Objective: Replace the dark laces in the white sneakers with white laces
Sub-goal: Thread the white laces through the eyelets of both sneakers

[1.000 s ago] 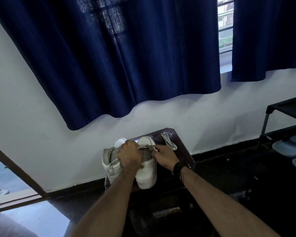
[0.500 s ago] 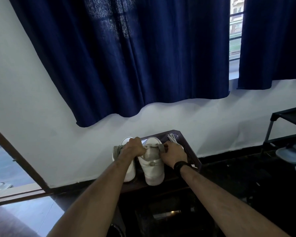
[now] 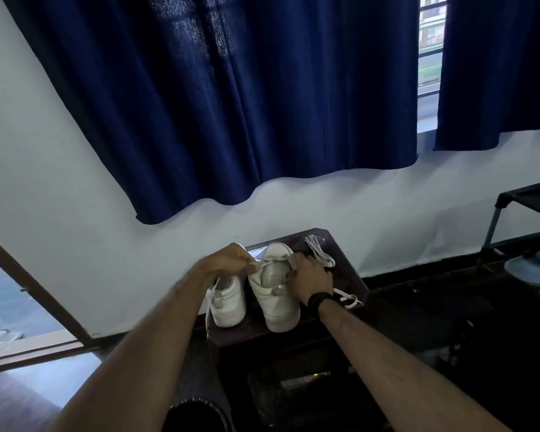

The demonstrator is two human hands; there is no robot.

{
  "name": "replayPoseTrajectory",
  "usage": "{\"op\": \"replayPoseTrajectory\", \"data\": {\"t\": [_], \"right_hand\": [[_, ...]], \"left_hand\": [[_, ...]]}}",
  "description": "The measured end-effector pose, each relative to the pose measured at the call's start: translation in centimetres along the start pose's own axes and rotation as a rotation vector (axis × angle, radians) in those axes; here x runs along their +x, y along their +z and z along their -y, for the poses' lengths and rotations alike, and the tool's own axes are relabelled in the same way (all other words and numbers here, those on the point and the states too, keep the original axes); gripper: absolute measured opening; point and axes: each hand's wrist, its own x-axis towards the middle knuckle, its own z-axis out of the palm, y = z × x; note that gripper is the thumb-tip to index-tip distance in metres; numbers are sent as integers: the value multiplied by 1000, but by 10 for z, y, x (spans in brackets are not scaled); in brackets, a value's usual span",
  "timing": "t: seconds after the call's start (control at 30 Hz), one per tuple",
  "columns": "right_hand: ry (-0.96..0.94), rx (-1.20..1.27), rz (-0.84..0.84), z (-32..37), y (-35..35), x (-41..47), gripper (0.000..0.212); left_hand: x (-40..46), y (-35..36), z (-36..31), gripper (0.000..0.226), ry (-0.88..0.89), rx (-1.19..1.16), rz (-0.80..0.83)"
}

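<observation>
sneakers: two white sneakers stand side by side on a small dark table [image 3: 353, 277] against the far wall, heels towards the person. the right sneaker [image 3: 273, 293] is the one being worked on; the left sneaker [image 3: 229, 302] waits just beside it.
left hand: the left hand [image 3: 226, 263] hovers over the far end of the left sneaker, fingers curled and pinching a white lace [image 3: 267, 264] that runs across to the right sneaker's eyelets. my guess is it holds the lace taut so it feeds cleanly.
right hand: the right hand [image 3: 309, 275] rests against the right side of the right sneaker, fingers bent on its upper edge near the lace; it seems to steady the shoe and guide the other end, though i cannot tell whether it truly pinches the lace.
spare lace: another white lace [image 3: 320, 252] lies loose on the table's far right corner, and a length also trails near the wrist, likely kept within reach for the second shoe.
hanging lace: a pale lace [image 3: 209, 304] dangles off the left sneaker over the table's near edge.
hidden: the eyelets and tongues sit under the hands, so how far the lacing has got is unclear. no dark laces are visible anywhere. the room is dim and the shoes small in view.
cut off: a rack [image 3: 524, 219] at the right runs out of view.
</observation>
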Motion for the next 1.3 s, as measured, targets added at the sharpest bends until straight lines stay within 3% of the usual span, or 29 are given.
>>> {"op": "replayPoseTrajectory", "data": {"t": [0.23, 0.37, 0.53, 0.63, 0.7, 0.77, 0.83, 0.93, 1.03, 1.1, 1.17, 1.2, 1.3], "right_hand": [[36, 44, 6, 3, 3, -1, 38], [50, 29, -2, 6, 3, -3, 36], [80, 20, 11, 11, 4, -6, 36], [33, -38, -78, 16, 2, -7, 44], [-134, -37, -204, 23, -2, -8, 46], [-325, 193, -280, 36, -8, -14, 29], [-304, 566, -95, 58, -24, -30, 38], [-175, 827, 472, 73, -39, -41, 28], [-238, 916, 543, 56, -36, -36, 19], [-206, 985, 524, 41, -47, -29, 25], [-196, 951, 509, 26, -63, -24, 31], [-190, 915, 506, 20, -71, -21, 32], [-244, 658, 394, 15, -86, -14, 32]], "left_hand": [[-8, -5, 3, 16, 61, -27, -198], [-21, -11, -8, 41, 44, -10, -231], [-40, -36, -12, 25, -242, -95, -261], [-58, -54, -18, 28, -339, -331, -147], [-65, -57, -27, 25, -338, -581, -42], [-65, -50, -36, 21, -296, -833, -2], [-61, -39, -46, 19, -255, -1036, -17], [-57, -26, -55, 16, -212, -1282, -61], [-52, -25, -54, 18, -167, -1430, -180], [-44, -28, -42, 18, -192, -1510, -298], [-42, -31, -25, 14, -254, -1477, -392], [-41, -32, -17, 11, -296, -1329, -454], [-44, -20, -8, 55, -431, -371, -653]]}}
